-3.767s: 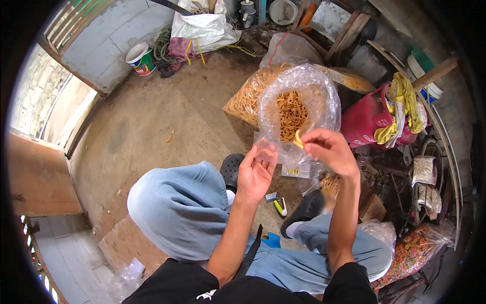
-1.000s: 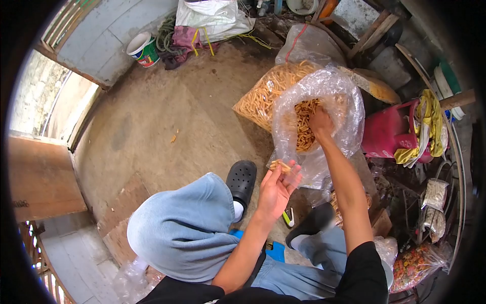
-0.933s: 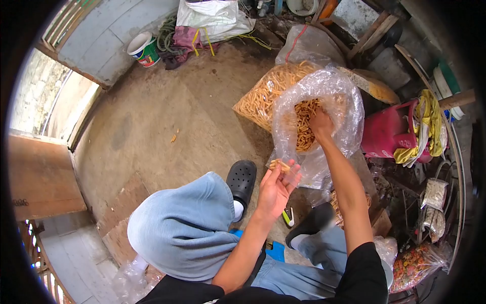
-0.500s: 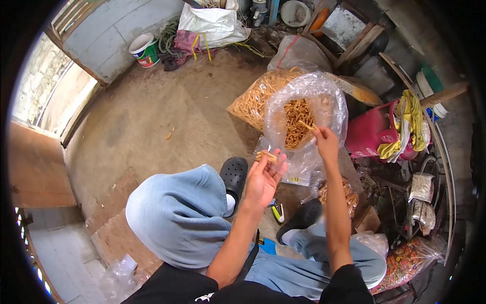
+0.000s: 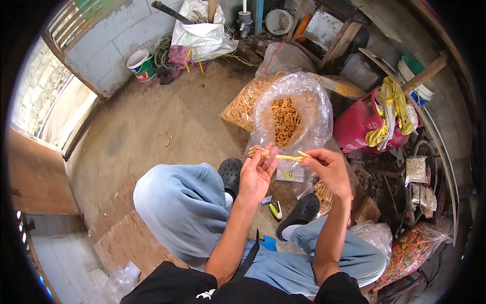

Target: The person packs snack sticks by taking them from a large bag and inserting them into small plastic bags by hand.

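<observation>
My left hand (image 5: 255,177) is palm up, its fingers closed on several short tan snack sticks (image 5: 259,151). Clear plastic shows around those fingers, though I cannot tell its shape. My right hand (image 5: 330,171) pinches pale yellow snack sticks (image 5: 291,158), whose far ends reach to the left fingers. Just beyond both hands stands a large open clear plastic bag (image 5: 320,109) with browner snack sticks (image 5: 285,121) inside. Below the hands' gap lies a grey-white device with a yellow-green display (image 5: 288,176), partly under clear plastic.
A full bag of snack sticks (image 5: 243,104) leans left of the open one. Black clogs (image 5: 298,210) flank a green-handled tool (image 5: 276,210). A pink gas cylinder (image 5: 354,124) draped with yellow cloth stands right. A paint bucket (image 5: 140,66) and white sack (image 5: 205,30) are by the wall.
My right hand has come back from over the open bag toward my left hand, carrying the snack sticks. My left hand stays almost in place. The view has shifted slightly.
</observation>
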Tool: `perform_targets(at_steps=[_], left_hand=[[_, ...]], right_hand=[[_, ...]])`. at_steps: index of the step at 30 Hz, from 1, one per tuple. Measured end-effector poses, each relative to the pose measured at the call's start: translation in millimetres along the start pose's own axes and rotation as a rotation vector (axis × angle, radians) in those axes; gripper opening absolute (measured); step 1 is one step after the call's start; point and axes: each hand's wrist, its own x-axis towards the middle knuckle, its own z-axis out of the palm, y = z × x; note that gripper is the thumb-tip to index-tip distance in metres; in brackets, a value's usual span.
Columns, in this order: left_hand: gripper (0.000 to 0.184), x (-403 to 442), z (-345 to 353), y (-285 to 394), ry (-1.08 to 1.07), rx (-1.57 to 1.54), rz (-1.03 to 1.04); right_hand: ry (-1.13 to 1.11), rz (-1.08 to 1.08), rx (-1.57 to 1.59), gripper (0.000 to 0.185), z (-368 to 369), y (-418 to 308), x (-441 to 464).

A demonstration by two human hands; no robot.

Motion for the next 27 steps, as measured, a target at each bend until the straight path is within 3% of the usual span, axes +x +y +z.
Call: perform_targets(at_steps=[13, 19, 26, 27], left_hand=[[0.022, -14.2, 19.7, -5.8, -0.074, 0.263, 0.096], [0.024, -16.6, 22.5, -5.0, -0.117, 0.386, 0.067], [0.024, -17.4, 21.5, -2.4, -0.166, 0.46, 0.058], [0.024, -15.9, 21.2, -2.6, -0.164, 0.436, 0.075]], right_hand=[[0.279, -0.137, 0.195, 0.018, 59.9, 36.0, 2.5], [0.418, -0.264, 0.032, 0.016, 62.3, 40.1, 4.2], [0.422, -0.356, 0.121, 0.016, 67.6, 27.5, 2.8], [0.356, -0.221, 0.235, 0.016, 64.9, 24.7, 0.9]])
